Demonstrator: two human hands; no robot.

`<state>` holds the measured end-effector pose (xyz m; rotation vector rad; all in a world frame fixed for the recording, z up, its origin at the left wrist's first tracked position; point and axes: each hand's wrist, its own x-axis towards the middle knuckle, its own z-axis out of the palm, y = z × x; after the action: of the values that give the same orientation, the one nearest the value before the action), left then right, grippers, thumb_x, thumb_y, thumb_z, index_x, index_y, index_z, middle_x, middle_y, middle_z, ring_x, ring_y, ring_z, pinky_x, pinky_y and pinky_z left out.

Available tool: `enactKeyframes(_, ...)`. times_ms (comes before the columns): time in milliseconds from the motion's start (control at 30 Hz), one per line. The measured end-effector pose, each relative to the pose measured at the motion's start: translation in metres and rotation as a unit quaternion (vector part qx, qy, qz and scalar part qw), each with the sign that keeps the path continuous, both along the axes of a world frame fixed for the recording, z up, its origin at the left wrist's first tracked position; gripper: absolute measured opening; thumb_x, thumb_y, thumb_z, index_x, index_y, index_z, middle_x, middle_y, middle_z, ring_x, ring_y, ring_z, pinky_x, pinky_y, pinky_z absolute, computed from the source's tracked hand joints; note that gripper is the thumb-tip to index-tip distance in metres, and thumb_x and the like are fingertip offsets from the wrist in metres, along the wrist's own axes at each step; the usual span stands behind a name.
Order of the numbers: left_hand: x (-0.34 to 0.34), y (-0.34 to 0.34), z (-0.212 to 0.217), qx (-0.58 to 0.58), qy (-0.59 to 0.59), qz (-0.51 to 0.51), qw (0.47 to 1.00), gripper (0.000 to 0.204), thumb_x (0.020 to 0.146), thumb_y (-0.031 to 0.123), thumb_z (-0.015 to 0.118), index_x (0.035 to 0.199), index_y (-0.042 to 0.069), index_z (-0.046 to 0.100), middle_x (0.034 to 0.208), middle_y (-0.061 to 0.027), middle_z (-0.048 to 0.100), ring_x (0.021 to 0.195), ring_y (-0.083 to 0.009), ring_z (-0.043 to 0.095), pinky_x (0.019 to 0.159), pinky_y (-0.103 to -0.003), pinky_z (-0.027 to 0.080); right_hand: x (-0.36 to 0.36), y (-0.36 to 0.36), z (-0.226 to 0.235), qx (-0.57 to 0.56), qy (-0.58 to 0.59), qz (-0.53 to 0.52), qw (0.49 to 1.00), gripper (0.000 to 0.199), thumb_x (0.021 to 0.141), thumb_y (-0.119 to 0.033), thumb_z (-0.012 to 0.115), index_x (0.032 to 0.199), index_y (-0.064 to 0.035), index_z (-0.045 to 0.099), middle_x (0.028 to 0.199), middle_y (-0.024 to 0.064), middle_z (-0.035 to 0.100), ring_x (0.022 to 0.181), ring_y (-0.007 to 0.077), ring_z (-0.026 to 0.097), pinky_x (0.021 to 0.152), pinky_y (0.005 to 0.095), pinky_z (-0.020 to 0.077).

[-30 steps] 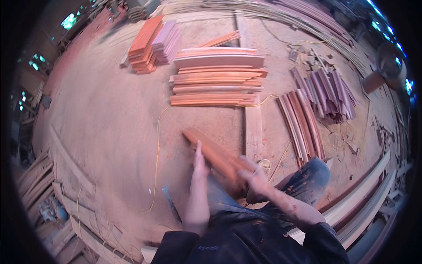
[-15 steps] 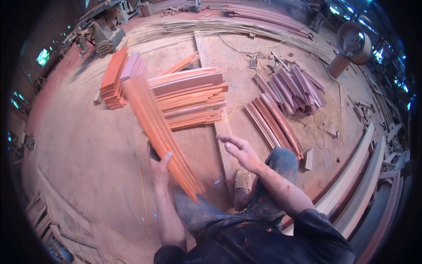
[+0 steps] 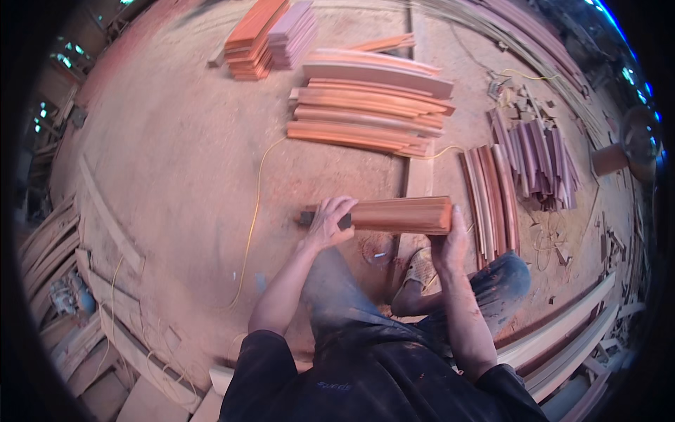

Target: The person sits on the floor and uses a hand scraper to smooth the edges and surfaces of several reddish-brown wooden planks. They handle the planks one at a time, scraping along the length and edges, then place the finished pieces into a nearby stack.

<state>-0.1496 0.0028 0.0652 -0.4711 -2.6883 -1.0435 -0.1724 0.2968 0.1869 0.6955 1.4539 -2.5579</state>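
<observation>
Workshop floor (image 3: pixel 176 162), reddish sawdust all over, seen from above. Landmark: the wood bundle (image 3: pixel 397 214), a short bunch of reddish strips held level just above the person's knees. Far left of the bundle, grey planks (image 3: pixel 84 281) lie piled along the floor edge. A yellow cord (image 3: pixel 252 211) runs down the floor left of the bundle. Left hand (image 3: pixel 327 221) sits on the bundle's left end, fingers curled over the top, gripping it. Behind the bundle, a stack of curved orange boards (image 3: pixel 369 105); further back and left, a smaller orange and mauve pile (image 3: pixel 271 32). Right hand (image 3: pixel 450 243) is at the bundle's right end, palm under it, thumb up against the end face, clasping it. Foot in a sandal (image 3: pixel 418 271) on the floor just below the bundle. Right of the bundle, curved brown strips (image 3: pixel 492 193) lie side by side, then a heap of purplish slats (image 3: pixel 538 158). Long pale boards (image 3: pixel 569 330) lie lower right of the bundle.
</observation>
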Motion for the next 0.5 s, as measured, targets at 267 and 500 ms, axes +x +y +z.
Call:
enactKeyframes(267,0.094,-0.077,-0.043,0.406,-0.443,0.351,0.718,0.051,0.098,0.017,0.066,0.145,0.003,0.05,0.122,-0.0175,0.067,0.102,-0.0306,0.072,0.085,-0.041,0.062,-0.011,0.03,0.019,0.128,-0.176,0.183,0.959,0.068,0.097,-0.068,0.051,0.132,-0.0107,0.061,0.125,0.0112,0.068,0.112,0.0289,0.068,0.087,0.0554,0.0584)
enactKeyframes(500,0.161,-0.073,-0.081,0.548,-0.387,0.4,0.625,0.033,0.104,0.013,0.049,0.132,-0.002,0.058,0.114,-0.0172,0.073,0.088,-0.0217,0.073,0.072,-0.035,0.064,0.006,0.031,0.014,0.156,-0.061,0.216,0.962,0.057,0.1,-0.043,0.057,0.135,0.0012,0.061,0.118,0.0172,0.066,0.102,0.0265,0.07,0.071,0.0408,0.063)
